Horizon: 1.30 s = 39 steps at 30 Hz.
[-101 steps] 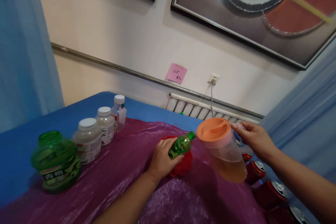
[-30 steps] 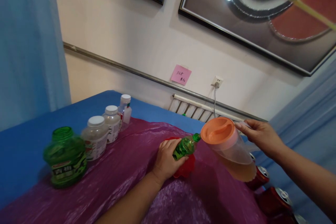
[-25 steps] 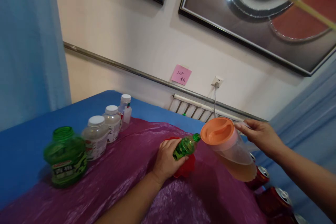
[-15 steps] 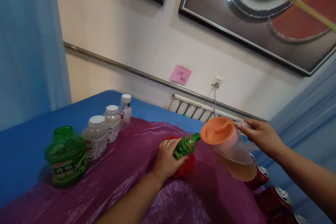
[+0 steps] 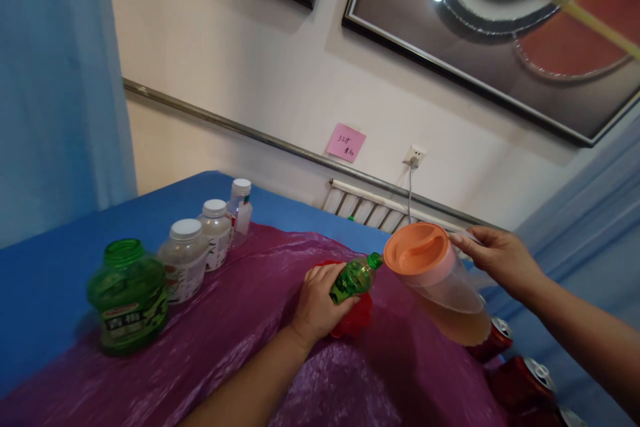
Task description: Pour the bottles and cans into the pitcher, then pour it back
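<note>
- The left hand (image 5: pixel 320 301) is wrapped around the bottle (image 5: pixel 351 279), fingers over the far side and thumb along the near side, gripping it by the body
- The bottle is green and clear, leaning to the right, its green top beside the jug (image 5: pixel 443 287); whether the two touch, I cannot tell
- A red dish (image 5: pixel 361 319) shows beneath the bottle and the left hand, on the sheet (image 5: pixel 240 327); the hand hides part of it
- The right hand (image 5: pixel 503 261) grasps the jug on its right side, at the handle (image 5: pixel 468 237), which the fingers mostly cover
- The jug hangs above the sheet, tipped over to the left, its orange lid (image 5: pixel 417 249) on and turned toward the bottle; amber liquid lies in the lower part
- Red cans (image 5: pixel 517 381) stand in a row to the right, below the right arm, partly cut off by the lower edge
- To the left, a green jar (image 5: pixel 129 303) is nearest, then two white-capped jars (image 5: pixel 186 272) and a slim clear container (image 5: pixel 243 213) in a line
- The sheet is purple, shiny and creased, spread over the blue table (image 5: pixel 187 199)
- Behind, a pink note (image 5: pixel 347 142) and a socket (image 5: pixel 415 155) are on the wall (image 5: pixel 250 73), above a radiator (image 5: pixel 367 199)
</note>
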Available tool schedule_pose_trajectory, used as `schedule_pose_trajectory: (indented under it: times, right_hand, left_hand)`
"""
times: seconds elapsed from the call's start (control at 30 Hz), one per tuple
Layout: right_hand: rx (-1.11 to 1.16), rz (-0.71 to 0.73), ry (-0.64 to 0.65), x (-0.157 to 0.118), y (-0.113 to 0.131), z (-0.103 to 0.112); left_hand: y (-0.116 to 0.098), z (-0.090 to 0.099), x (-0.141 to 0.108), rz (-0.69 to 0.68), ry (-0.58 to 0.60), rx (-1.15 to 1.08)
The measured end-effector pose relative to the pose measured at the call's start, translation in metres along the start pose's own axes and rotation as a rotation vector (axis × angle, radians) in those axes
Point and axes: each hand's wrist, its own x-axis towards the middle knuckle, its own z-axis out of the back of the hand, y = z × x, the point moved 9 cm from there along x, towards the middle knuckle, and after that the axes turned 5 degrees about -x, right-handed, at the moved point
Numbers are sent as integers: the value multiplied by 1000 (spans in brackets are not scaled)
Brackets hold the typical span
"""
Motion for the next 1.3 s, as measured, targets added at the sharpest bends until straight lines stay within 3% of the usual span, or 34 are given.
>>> schedule_pose_trajectory:
  times: [1.3]
  right_hand:
    - [38,40,-24,-4,16,2]
  left_hand:
    - [-1,-1,0,21,26,20]
